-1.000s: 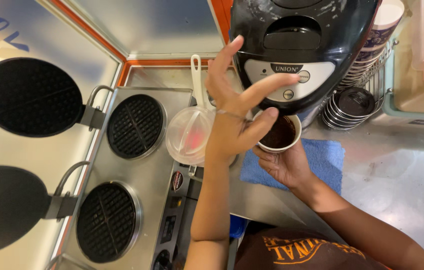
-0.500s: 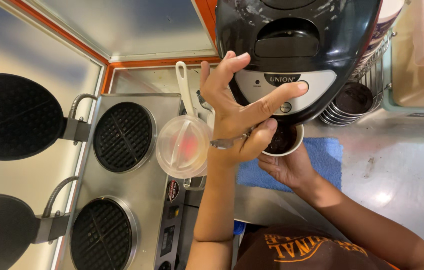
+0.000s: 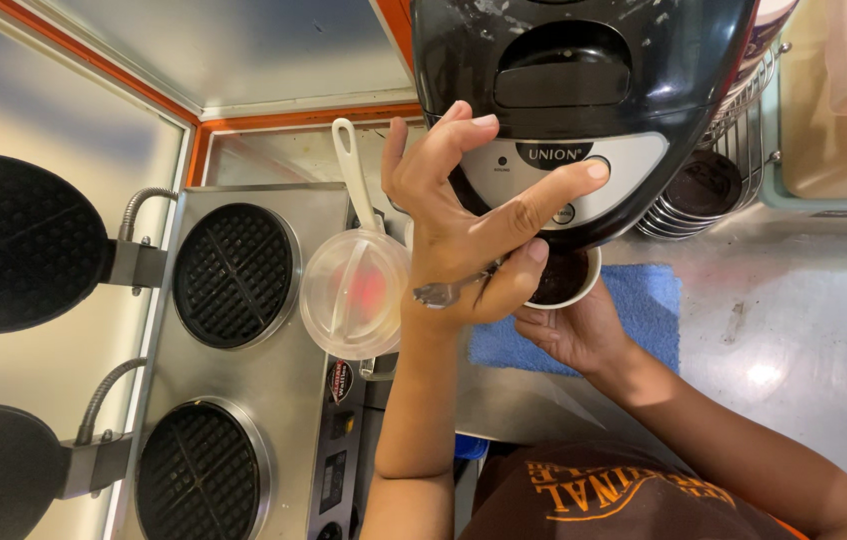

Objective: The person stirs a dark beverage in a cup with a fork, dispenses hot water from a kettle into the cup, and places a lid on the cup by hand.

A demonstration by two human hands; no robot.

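**Cup held under the black dispenser while a finger presses its button**

Nearest the camera, the right hand (image 3: 571, 335) cups a small white paper cup (image 3: 563, 280) from below, fingers wrapped around its side and closed on it. The cup holds something dark, stands upright over a blue cloth (image 3: 633, 310) on the steel counter (image 3: 793, 330), and sits just under the front of the black dispenser (image 3: 583, 90).

Above it, the left hand (image 3: 463, 235) is spread wide, its index fingertip on a round button (image 3: 595, 166) of the dispenser's grey panel. A metal spoon (image 3: 448, 292) is pinched under its thumb against the palm, while the other fingers fan apart and grasp nothing.

Just left stands a clear plastic container (image 3: 355, 292) with a white ladle (image 3: 355, 180) in it, beside the open waffle iron (image 3: 233, 275). Behind the dispenser, a stack of dark lids (image 3: 698, 190) rests in a wire rack.
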